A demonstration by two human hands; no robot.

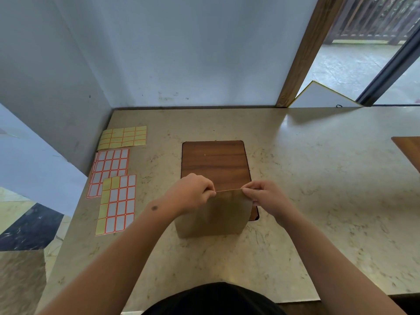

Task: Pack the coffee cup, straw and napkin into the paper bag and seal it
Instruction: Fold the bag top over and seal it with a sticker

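A brown paper bag [218, 214] stands upright on the marble counter, on the near end of a wooden board [214, 162]. My left hand [193, 192] pinches the left end of the bag's top edge. At the right end of that same edge my right hand [264, 196] pinches it too. The top edge is pressed flat between them. The coffee cup, straw and napkin are not visible; the bag's inside is hidden.
Several sheets of sticker labels lie at the left of the counter: a yellow sheet [123, 137], a white and orange sheet [109, 171], and a mixed sheet [117, 205]. A white wall stands behind. Another wooden board [409, 151] shows at the right edge.
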